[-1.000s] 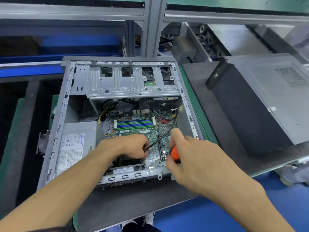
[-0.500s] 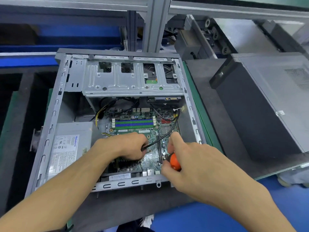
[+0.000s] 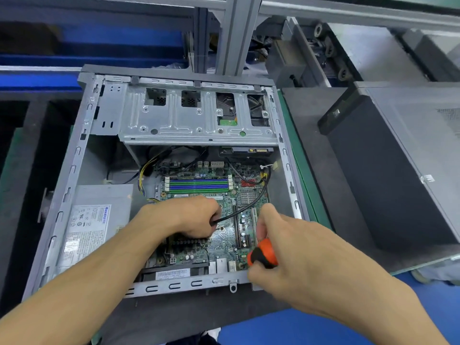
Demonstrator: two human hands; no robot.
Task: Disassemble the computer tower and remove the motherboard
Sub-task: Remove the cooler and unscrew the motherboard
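Observation:
An open grey computer tower (image 3: 74,170) lies on its side before me. Its green motherboard (image 3: 224,235) sits in the lower right of the case, with blue and green memory slots at its far side. My left hand (image 3: 189,217) is curled over the middle of the board and grips a black cable (image 3: 251,204) that runs up to the right. My right hand (image 3: 293,247) holds an orange-and-black screwdriver (image 3: 262,256) at the board's near right corner. The screwdriver's tip is hidden.
A grey power supply (image 3: 99,220) fills the case's lower left and a metal drive cage (image 3: 194,120) spans its far side. A second, shut black tower (image 3: 398,170) lies to the right. An aluminium frame post (image 3: 236,33) stands behind, and the floor is blue.
My right hand with the screwdriver has dropped lower, toward the board's near right corner. My left hand stays curled on the cable. The view has tilted slightly.

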